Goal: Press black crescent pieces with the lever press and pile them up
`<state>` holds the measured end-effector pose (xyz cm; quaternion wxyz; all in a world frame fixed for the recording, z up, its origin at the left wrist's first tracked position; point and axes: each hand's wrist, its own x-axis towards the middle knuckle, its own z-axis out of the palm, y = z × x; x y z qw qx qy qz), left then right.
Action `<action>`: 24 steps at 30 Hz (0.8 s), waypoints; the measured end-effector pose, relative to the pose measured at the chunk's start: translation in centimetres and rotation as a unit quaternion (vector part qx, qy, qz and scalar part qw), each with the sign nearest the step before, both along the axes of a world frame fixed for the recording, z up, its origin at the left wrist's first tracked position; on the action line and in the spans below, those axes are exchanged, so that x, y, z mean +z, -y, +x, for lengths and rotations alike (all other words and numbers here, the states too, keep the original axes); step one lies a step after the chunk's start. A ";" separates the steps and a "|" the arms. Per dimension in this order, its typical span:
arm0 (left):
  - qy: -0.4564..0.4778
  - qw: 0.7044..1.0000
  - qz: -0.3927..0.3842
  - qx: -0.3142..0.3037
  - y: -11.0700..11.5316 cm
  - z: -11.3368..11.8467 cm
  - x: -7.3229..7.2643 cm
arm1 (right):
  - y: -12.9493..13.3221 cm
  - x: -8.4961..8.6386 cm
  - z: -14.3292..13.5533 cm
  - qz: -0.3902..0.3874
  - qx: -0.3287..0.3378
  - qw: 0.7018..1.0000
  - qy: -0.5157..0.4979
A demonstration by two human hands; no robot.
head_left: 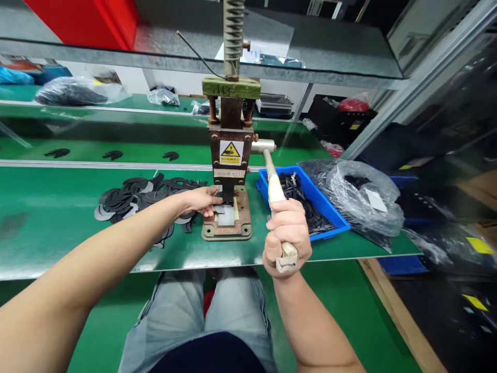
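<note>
A hand press (232,134) with a yellow warning label stands on the green table. Its lever (275,186) slopes down toward me, and my right hand (288,238) is wrapped round the lower end. My left hand (202,201) pinches a small dark piece (218,209) at the press base (244,220), beside the lowered ram. A pale plate (226,216) lies on the base under the ram. Left of the press is a loose pile of dark curved pieces (134,196), partly behind my left forearm.
Right of the press, a blue tray (337,223) holds small black parts (297,194). Beside it lies a clear plastic bag (361,191). Several dark curved pieces sit on the strip behind the table. A metal shelf (166,61) crosses above, with a red box (89,20).
</note>
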<state>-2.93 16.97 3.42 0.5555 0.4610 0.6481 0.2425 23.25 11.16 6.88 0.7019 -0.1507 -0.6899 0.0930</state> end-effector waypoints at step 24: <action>-0.029 0.996 0.082 0.003 1.5 1.3 0.1 | 0.0 0.1 0.4 0.006 -0.027 0.999 0.026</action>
